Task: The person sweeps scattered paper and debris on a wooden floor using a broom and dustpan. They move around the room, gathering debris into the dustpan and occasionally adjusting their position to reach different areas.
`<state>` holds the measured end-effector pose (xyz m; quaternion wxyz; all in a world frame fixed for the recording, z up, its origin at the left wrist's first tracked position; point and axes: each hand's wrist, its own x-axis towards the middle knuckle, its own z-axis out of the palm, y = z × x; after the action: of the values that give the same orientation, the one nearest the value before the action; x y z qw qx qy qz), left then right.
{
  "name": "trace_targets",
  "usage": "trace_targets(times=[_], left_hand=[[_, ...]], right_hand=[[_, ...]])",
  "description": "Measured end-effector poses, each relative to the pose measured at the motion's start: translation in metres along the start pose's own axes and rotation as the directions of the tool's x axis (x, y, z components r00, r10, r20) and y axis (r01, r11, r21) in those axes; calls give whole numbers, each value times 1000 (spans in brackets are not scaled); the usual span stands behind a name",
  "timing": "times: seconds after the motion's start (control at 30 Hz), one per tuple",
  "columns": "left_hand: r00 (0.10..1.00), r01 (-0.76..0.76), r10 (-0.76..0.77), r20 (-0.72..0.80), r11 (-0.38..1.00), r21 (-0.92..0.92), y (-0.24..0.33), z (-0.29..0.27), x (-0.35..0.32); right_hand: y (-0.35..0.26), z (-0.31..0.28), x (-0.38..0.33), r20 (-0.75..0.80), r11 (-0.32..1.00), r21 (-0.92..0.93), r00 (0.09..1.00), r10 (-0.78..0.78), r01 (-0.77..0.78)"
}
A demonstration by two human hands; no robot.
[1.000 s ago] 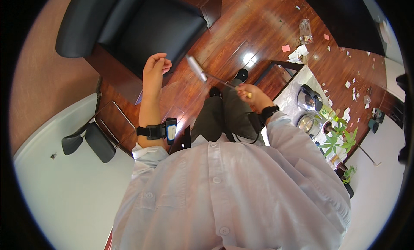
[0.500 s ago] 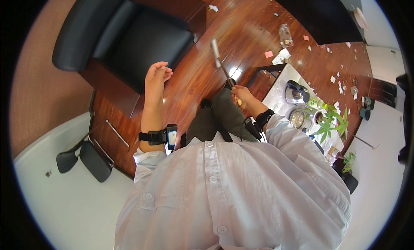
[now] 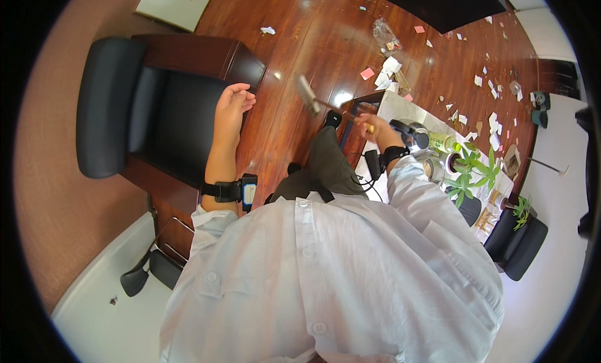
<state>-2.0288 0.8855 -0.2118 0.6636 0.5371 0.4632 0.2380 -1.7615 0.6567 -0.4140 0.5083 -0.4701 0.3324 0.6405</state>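
- Long-handled tool [image 3: 308, 95], blurred, sat at upper centre of frame, head out over the wooden floor [image 3: 300, 37].
- Right hand [image 3: 374, 128] was closed round its handle end, for reach.
- Left hand [image 3: 233, 106] was loosely curled, holding nothing, near the black armchair [image 3: 119, 106].
- Paper scraps [image 3: 385, 68] littered the upper right.

I count two hands: my left hand [image 3: 233, 106] and my right hand [image 3: 375, 127], the latter gripping one tool [image 3: 308, 95]. I see one black armchair [image 3: 147, 103], two wrist straps, several potted plants [image 3: 472, 169], and paper scraps [image 3: 388, 67] too many to count.
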Motion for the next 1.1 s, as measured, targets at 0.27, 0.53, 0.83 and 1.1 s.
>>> trace_targets(times=[0.27, 0.53, 0.83, 1.1], left_hand=[[995, -3, -1, 96, 999, 40, 49, 101, 94], [1000, -4, 5, -9, 997, 79, 84, 120, 159], [984, -103, 101, -149, 995, -6, 133, 88, 218], [969, -107, 88, -231, 992, -73, 145, 18, 302]], right_hand=[[-196, -38, 24, -139, 965, 130, 968, -210, 228], [-210, 32, 10, -194, 868, -153, 847, -495, 472], [-188, 156, -15, 140, 966, -24, 958, -251, 257], [-180, 314, 57, 369, 984, -175, 926, 80, -15]])
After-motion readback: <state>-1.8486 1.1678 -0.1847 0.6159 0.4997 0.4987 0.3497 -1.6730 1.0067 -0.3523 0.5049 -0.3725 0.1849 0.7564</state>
